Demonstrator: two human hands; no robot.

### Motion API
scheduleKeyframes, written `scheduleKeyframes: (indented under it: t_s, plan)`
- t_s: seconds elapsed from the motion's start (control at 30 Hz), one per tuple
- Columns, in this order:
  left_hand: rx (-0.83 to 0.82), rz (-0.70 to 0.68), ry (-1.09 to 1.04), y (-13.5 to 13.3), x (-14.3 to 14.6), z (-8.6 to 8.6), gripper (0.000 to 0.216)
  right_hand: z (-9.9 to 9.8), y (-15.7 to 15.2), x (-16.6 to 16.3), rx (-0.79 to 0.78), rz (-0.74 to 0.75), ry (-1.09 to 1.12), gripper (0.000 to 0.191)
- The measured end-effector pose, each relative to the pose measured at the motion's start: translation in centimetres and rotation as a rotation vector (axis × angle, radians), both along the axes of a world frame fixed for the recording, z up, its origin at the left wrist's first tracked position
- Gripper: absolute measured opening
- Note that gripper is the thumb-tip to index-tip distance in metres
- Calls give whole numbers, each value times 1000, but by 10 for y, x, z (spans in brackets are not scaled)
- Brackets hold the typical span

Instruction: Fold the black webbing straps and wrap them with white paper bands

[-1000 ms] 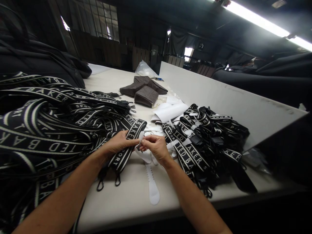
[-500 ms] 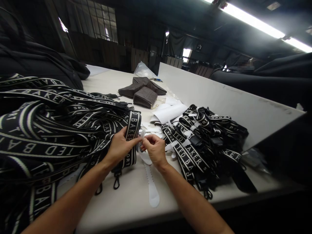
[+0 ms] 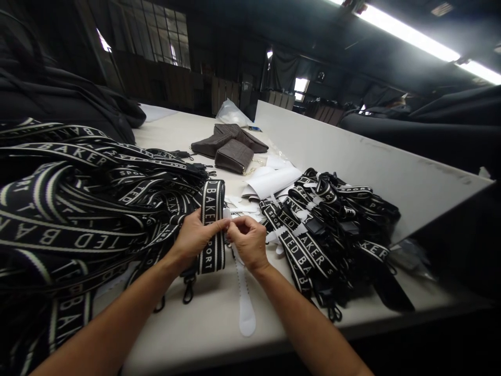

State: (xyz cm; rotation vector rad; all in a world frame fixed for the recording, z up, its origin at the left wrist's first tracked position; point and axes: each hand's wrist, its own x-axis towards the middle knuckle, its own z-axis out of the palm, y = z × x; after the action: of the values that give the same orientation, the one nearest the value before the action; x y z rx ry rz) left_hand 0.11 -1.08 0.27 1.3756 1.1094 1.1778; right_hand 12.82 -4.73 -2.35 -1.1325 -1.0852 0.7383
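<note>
My left hand (image 3: 191, 235) is closed around a folded black webbing strap (image 3: 212, 201) with white lettering and pale edge stripes. The strap stands upright off the table, and a black snap hook (image 3: 188, 290) hangs beneath it. Against the strap's right side, my right hand (image 3: 250, 244) pinches a white strip (image 3: 227, 213), its fingertips meeting my left thumb. Fingers hide most of that strip. Below my right hand a white strip with a notched edge and rounded end (image 3: 246, 313) lies on the table; whether it joins the pinched one I cannot tell.
Loose straps (image 3: 94, 209) are heaped on the left. Banded straps (image 3: 324, 235) pile up at right, beside white paper sheets (image 3: 272, 180). Dark brown quilted bags (image 3: 234, 155) and a clear plastic bag (image 3: 233, 114) lie farther back. A white panel (image 3: 352, 151) borders the table's right side.
The white strip has drawn in closer against the strap, with less of it showing above my fingers. The strap has turned slightly more toward me. Both hands stay in nearly the same place.
</note>
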Motion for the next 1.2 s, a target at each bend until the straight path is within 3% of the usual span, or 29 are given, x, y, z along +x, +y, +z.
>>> scheduleKeyframes:
  t_s: [0.13,0.23,0.3,0.4,0.5,0.57,0.63,0.73,0.83,1.0,1.1,1.2]
  plan:
    - [-37,-16,-75,1,0,0,47,4,3,0,-47,74,145,12]
    - [-44,44,-100,7,-4,1,43,10,8,14,-34,36,259,16]
    - [-31,159,-139,14,-10,3,41,19,11,33,26,-113,347,18]
    - [23,360,-255,25,-21,8,37,33,11,68,187,-472,339,20]
    - [63,433,-398,32,-29,15,32,40,7,90,306,-744,111,21]
    - [74,434,-465,33,-31,20,31,38,5,92,346,-816,-115,19]
    - [92,426,-485,31,-31,23,30,30,7,85,353,-753,-393,15]
    - [49,359,-491,28,-32,26,32,14,11,65,264,-430,-636,15]
    - [-169,229,-478,25,-34,28,31,2,10,41,196,-124,-561,34]
    - [-424,32,-377,18,-27,24,20,3,-4,12,193,209,-300,66]
    - [-468,-41,-306,12,-19,19,19,8,-9,9,238,330,-327,42]
    - [-427,-98,-192,9,-15,13,24,10,-10,11,294,324,-406,17]
